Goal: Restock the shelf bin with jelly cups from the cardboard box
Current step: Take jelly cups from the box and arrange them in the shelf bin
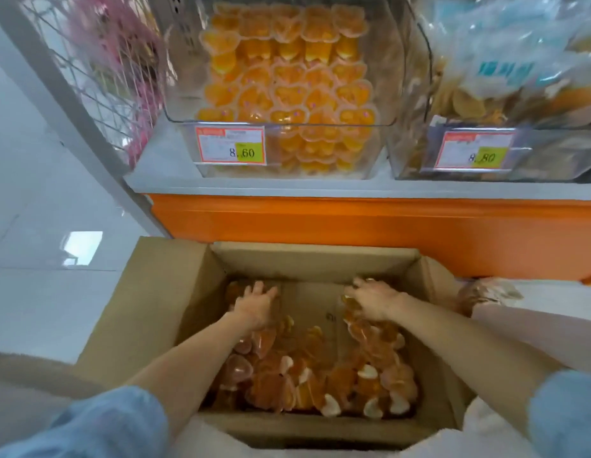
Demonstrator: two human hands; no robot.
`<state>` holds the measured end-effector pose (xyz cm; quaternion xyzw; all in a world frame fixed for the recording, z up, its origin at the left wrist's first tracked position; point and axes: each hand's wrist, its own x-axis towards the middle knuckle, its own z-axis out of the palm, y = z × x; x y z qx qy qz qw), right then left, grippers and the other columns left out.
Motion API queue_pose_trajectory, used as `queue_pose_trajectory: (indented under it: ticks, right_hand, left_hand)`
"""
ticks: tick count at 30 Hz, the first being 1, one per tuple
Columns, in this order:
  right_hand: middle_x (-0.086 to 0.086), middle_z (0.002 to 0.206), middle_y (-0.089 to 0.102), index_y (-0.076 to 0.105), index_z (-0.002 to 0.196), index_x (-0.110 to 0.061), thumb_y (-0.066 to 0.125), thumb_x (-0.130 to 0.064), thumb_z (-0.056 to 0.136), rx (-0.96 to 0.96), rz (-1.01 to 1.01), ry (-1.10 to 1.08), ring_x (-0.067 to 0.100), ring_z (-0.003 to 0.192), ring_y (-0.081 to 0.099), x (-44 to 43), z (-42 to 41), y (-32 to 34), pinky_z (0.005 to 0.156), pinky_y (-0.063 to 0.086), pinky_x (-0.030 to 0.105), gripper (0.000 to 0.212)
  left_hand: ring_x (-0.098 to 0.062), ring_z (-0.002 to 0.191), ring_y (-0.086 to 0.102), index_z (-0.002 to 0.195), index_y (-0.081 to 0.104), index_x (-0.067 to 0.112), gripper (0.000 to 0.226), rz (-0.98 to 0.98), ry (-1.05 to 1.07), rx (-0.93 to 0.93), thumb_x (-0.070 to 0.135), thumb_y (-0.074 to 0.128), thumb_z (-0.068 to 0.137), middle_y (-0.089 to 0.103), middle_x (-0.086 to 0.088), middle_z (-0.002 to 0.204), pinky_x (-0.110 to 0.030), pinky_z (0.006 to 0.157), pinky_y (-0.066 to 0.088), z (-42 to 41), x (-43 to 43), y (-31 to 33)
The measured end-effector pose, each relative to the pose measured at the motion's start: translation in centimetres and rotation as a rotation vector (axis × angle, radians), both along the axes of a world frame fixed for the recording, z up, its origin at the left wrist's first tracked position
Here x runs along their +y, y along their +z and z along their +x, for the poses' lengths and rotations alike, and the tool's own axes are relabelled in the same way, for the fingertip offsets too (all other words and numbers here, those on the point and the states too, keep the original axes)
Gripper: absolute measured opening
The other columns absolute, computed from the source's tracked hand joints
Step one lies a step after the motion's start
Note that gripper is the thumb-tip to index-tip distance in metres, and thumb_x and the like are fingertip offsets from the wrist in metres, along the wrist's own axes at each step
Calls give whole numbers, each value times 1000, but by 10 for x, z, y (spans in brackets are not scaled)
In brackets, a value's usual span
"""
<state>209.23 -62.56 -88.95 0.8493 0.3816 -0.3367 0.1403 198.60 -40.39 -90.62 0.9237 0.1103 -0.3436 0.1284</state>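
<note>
Two bare hands are down in the open brown cardboard box (148, 309), which sits on the pale tiled floor (39, 226) right below the shelf. The orange heart-shaped jelly cups (320, 375) lie in a loose heap across the near half of the box, with bare cardboard showing at the far middle.

The left hand (257, 305) is palm down at the far left of the heap, fingers spread over the cups; we cannot tell whether it grips any. The right hand (373, 302) is at the far right, fingers curled around a small clutch of jelly cups, orange showing just beneath its knuckles. Light blue sleeves (115, 421) are pushed up on both forearms.

Up on the grey shelf ledge (254, 185) we have the clear plastic shelf bin (381, 104), already packed with more of the same orange cups in rows. A red-edged price tag (230, 145) on its front reads 8.60. Just to its right stands a second clear bin (406, 166) of bagged snacks, tagged 8.80. Below the ledge runs an orange shelf panel (353, 226). Far left, a wire rack (115, 77) holds pink items.
</note>
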Motion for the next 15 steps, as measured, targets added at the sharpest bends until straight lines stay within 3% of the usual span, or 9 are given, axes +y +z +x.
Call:
queue_pose_trajectory:
  ticks: [3, 6, 10, 13, 15]
  right_hand:
    - [10, 155, 7, 19, 150, -24, 52, -30, 95, 33, -39, -85, 38, 137, 24, -8, -3, -34, 110, 27, 49, 64]
    - [10, 156, -4, 17, 149, -27, 53, -30, 94, 46, -17, -155, 40, 133, 28, -13, -8, -55, 103, 36, 44, 66]
    - [5, 155, -12, 21, 147, -31, 59, -27, 90, 35, 111, -270, 39, 129, 32, -15, -10, -70, 101, 41, 44, 69]
    - [0, 156, -14, 20, 148, -36, 61, -20, 89, 106, 151, -339, 36, 130, 34, -14, -6, -79, 103, 40, 43, 74]
    - [2, 154, -6, 27, 146, -35, 61, -16, 88, 127, 193, -403, 33, 128, 38, -11, -2, -81, 105, 39, 42, 70]
  left_hand:
    - [-41, 138, 11, 146, 20, 25, 64, 30, -13, 91, 35, 50, 91, 8, -14, 154, -52, 111, 23, -10, 7, -29]
    - [-36, 141, 9, 147, 21, 23, 63, -13, -48, 108, 37, 49, 92, 10, -12, 154, -48, 112, 19, -11, 5, -48]
    - [-35, 143, 9, 148, 20, 25, 77, -133, -24, 155, 45, 61, 86, 7, -11, 155, -44, 114, 21, -8, -4, -63]
    - [-36, 142, 11, 148, 18, 30, 80, -131, -30, 170, 36, 66, 84, -1, -12, 156, -44, 113, 27, -5, -5, -76]
    - [-36, 140, 19, 146, 21, 32, 76, -136, -19, 160, 27, 66, 85, 4, -13, 155, -43, 111, 32, -4, -6, -82]
